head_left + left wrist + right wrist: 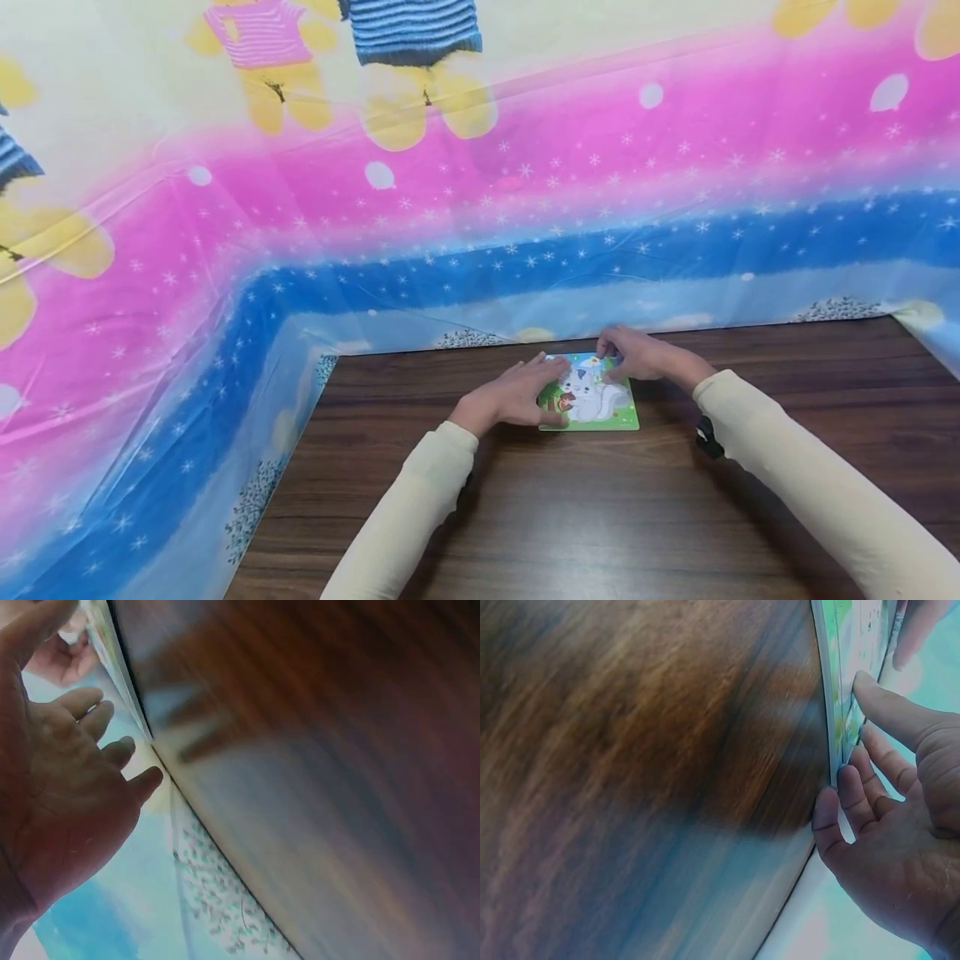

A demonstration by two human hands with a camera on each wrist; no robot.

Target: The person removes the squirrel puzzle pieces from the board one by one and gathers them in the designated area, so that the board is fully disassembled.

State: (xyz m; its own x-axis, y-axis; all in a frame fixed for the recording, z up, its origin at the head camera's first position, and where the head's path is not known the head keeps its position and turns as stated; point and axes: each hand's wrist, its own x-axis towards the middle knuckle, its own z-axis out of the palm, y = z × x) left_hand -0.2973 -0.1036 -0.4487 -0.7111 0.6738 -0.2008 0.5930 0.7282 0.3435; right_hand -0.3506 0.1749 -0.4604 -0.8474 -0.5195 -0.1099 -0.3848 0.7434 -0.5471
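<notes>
A square picture board [597, 407], which looks like a jigsaw puzzle with a white bushy-tailed animal on a green and blue ground, lies flat near the table's far edge. My left hand [513, 394] rests at its left side, fingers extended across the upper left and thumb by the lower left corner. At the upper right corner is my right hand [647, 357]. In the right wrist view its thumb touches the picture face while curled fingers [853, 799] meet the board's edge. Whether a separate piece lies between them is hidden.
The dark wood table [555, 517] runs toward me from the board. A patterned cloth [480, 242] in pink and blue hangs along its far and left edges. A small black object [707, 438] sits at the right sleeve cuff.
</notes>
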